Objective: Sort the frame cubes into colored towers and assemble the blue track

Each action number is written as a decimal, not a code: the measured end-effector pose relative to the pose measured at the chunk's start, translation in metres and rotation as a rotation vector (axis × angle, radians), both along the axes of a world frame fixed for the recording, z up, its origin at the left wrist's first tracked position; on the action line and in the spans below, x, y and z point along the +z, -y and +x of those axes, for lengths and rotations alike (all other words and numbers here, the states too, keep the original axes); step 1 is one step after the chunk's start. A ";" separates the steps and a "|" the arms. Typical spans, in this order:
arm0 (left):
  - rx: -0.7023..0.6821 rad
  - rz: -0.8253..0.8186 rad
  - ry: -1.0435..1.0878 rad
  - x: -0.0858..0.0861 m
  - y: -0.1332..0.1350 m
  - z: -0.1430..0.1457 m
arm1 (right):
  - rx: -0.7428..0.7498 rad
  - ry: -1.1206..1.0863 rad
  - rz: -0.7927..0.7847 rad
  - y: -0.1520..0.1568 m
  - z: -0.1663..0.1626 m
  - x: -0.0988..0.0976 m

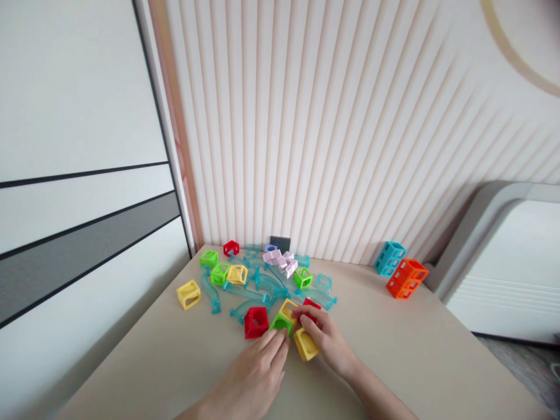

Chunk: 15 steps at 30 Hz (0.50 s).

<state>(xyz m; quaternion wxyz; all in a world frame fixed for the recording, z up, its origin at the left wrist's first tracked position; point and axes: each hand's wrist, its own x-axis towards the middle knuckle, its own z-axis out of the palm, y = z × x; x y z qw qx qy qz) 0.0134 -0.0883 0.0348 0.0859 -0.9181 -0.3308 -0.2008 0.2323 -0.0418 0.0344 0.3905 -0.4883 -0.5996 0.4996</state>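
Observation:
My left hand (261,366) reaches in from the bottom, its fingers close together on the near side of a green open-sided cube block (281,322). A yellow cube block (288,309) stands against the far side of the green one. My right hand (324,337) curls its fingers at the right side of that yellow block; the exact contact is partly hidden. Under the right hand lies another yellow block (305,345), tilted. Partly covered behind the right fingers is a red block (312,304). A larger-looking red block (256,322) sits just left of the green one.
Clear teal track pieces (269,284) lie scattered behind the hands among loose green, yellow and red blocks. Pale pink pieces (281,260) lie near the ribbed wall (280,116). A blue stack (389,259) and an orange stack (406,279) stand at the table's back right.

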 end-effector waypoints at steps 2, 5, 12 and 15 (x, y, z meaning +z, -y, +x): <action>-0.015 -0.017 -0.006 0.001 0.001 -0.001 | 0.005 0.004 0.000 -0.001 0.000 0.001; -0.038 -0.030 0.021 -0.001 0.004 -0.001 | 0.002 0.007 0.019 -0.001 -0.003 0.001; -0.106 -0.080 0.123 0.007 0.008 -0.005 | -0.003 0.052 0.066 -0.005 -0.002 0.004; -0.135 -0.119 0.167 0.015 0.010 -0.011 | -0.032 0.130 0.134 -0.009 0.003 0.007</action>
